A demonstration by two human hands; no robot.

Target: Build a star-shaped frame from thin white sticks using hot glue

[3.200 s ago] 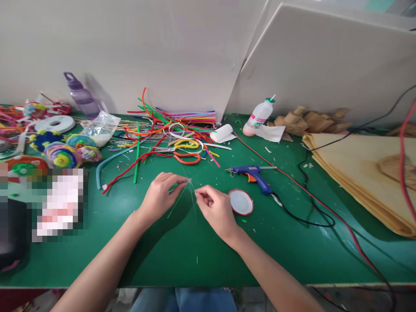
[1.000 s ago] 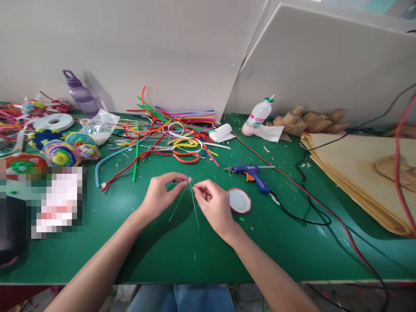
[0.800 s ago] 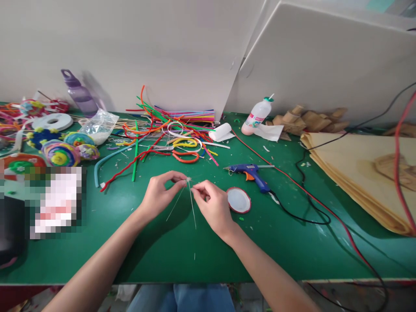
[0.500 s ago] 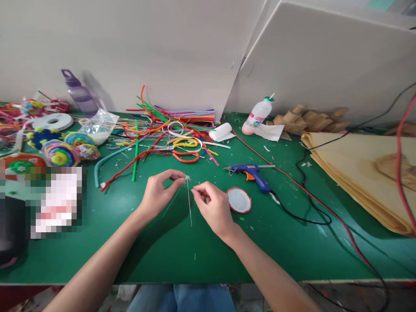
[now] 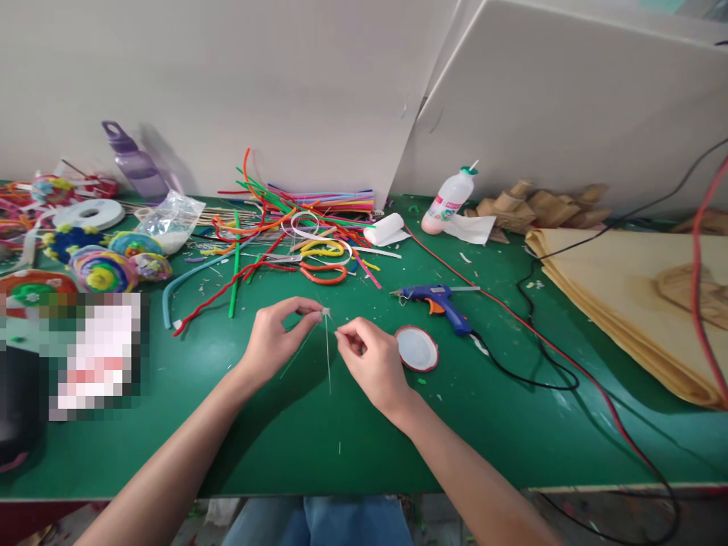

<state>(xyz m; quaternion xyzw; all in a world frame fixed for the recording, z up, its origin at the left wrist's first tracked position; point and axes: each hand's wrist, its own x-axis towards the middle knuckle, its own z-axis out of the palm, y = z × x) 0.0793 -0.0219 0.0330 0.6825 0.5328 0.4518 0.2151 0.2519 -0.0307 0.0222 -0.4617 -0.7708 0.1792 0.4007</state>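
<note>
While my left hand (image 5: 270, 341) pinches a tiny pale bundle (image 5: 326, 312), my right hand (image 5: 371, 364) sits just beside it

As I look down at the green tabletop (image 5: 187, 379), I have the bundle caught between the tips of my left thumb and index finger, above the surface and roughly midway across my view. Thin strands (image 5: 328, 356) hang down from it, one nearly straight, another slanting off toward my left wrist. My right thumb and index finger are drawn together at the tips, close to the bundle; whether a fine strand runs between them, I cannot tell.

Right next to my right hand lies a round white lid (image 5: 417, 349) with a red rim. Past it rests a blue glue gun (image 5: 435, 293), lying on its side, its black cord (image 5: 528, 385) curving away to the right. Beyond my hands are scissors with an orange loop (image 5: 324, 283), at the near edge of a tangle of bright fuzzy stems (image 5: 234, 280).

Farther back, a clear bottle (image 5: 455, 189) with a green cap leans at a tilt. Over on my left sit colourful coiled pieces (image 5: 102, 273), a white roll (image 5: 111, 216) and a purple water bottle (image 5: 136, 167); folded brown paper (image 5: 619, 303) lies on my far right.
</note>
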